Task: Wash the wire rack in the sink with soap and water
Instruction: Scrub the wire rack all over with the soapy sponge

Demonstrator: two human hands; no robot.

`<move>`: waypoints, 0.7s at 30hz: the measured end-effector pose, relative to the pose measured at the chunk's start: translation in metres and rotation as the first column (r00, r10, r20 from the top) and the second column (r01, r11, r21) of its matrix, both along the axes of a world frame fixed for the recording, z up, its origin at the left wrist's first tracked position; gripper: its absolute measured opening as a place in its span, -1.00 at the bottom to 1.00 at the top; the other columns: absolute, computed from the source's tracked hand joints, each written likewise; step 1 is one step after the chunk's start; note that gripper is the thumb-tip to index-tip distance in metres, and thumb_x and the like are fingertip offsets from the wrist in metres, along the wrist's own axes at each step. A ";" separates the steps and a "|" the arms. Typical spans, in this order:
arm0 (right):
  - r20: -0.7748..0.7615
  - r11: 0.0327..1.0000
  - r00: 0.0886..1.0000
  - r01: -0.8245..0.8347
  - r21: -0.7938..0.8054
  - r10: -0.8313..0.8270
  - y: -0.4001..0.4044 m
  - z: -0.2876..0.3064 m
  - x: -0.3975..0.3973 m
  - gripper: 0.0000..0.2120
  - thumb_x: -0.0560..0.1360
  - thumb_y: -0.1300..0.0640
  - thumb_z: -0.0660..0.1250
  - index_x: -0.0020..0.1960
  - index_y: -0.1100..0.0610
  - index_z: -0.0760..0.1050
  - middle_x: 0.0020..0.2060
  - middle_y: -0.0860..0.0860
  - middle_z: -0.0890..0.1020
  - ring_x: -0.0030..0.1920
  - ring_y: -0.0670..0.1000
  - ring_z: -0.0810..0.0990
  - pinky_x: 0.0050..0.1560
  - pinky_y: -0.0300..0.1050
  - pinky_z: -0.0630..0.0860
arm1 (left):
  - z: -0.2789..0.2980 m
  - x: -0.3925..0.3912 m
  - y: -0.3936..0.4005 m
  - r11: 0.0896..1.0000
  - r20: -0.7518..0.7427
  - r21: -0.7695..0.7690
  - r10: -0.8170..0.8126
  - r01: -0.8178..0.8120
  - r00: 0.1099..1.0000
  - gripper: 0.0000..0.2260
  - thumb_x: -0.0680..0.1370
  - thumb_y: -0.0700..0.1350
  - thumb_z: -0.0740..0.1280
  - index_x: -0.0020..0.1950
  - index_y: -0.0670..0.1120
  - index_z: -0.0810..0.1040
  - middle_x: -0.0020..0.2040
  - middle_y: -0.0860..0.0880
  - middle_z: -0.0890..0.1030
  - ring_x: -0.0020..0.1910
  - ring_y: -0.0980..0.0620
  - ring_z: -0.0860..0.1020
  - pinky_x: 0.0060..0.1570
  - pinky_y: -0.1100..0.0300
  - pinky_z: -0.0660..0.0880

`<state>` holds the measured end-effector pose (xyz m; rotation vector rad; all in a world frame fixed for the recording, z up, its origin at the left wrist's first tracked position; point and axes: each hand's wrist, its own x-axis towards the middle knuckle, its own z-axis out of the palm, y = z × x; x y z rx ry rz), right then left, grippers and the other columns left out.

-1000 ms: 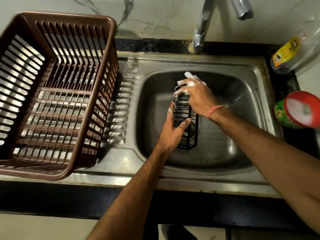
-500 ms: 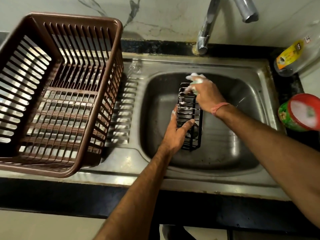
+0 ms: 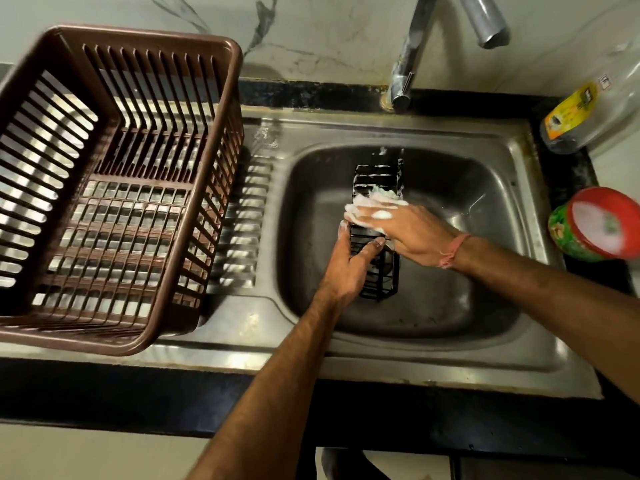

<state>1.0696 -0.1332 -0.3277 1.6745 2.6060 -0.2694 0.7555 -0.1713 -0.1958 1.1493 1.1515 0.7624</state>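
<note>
A narrow black wire rack (image 3: 378, 178) stands on its end in the steel sink (image 3: 450, 306), flecked with white foam. My left hand (image 3: 349, 268) grips the rack's lower left side, thumb across its front. My right hand (image 3: 398, 223), covered in suds, presses a foamy scrubber (image 3: 381, 197) against the middle of the rack. The scrubber is mostly hidden under my fingers and the lather.
A brown slatted plastic basket (image 3: 114, 188) sits on the drainboard at the left. The tap (image 3: 415, 46) arches over the sink's back edge. A clear bottle with a yellow label (image 3: 588, 109) and a green tub with a red rim (image 3: 599, 226) stand on the right counter.
My right hand has slid from the rack's top end down to its middle, leaving the upper rungs bare and soapy. My left hand has kept its grip.
</note>
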 end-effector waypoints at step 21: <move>-0.020 0.995 0.998 -0.066 0.069 0.067 0.010 0.185 -0.124 -0.41 0.71 -0.19 0.04 0.68 -0.03 0.09 0.68 0.02 0.04 0.68 0.07 -0.10 0.65 0.18 -0.01 | 0.007 0.002 0.001 0.999 0.034 -0.045 -0.017 0.018 0.999 -0.46 0.64 0.06 0.45 0.59 0.20 0.36 0.38 0.13 0.62 0.35 0.14 0.61 0.42 -0.08 0.54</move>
